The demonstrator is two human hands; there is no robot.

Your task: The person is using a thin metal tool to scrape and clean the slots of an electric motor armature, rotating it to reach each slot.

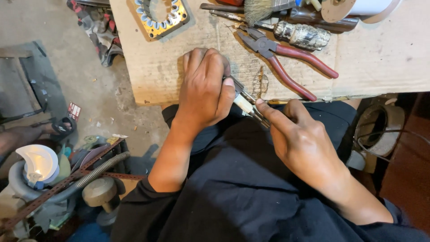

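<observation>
My left hand (204, 87) is curled over a small object with a pale sleeve and thin metal wires (245, 105) at the near edge of a cardboard-covered board (179, 67). My right hand (298, 134) reaches in from the right, and its forefinger and thumb pinch the wire ends beside the left thumb. Most of the held piece is hidden under my left fingers. Both hands hover over my lap in dark cloth (233, 179).
Red-handled pliers (286, 62) lie open on the board, just behind my hands. Further back are a paintbrush (262, 9), a grimy tool handle (302, 36) and a motor stator ring (159, 15). Floor clutter with a grey hose (96, 172) lies to the left, a round pot (380, 127) to the right.
</observation>
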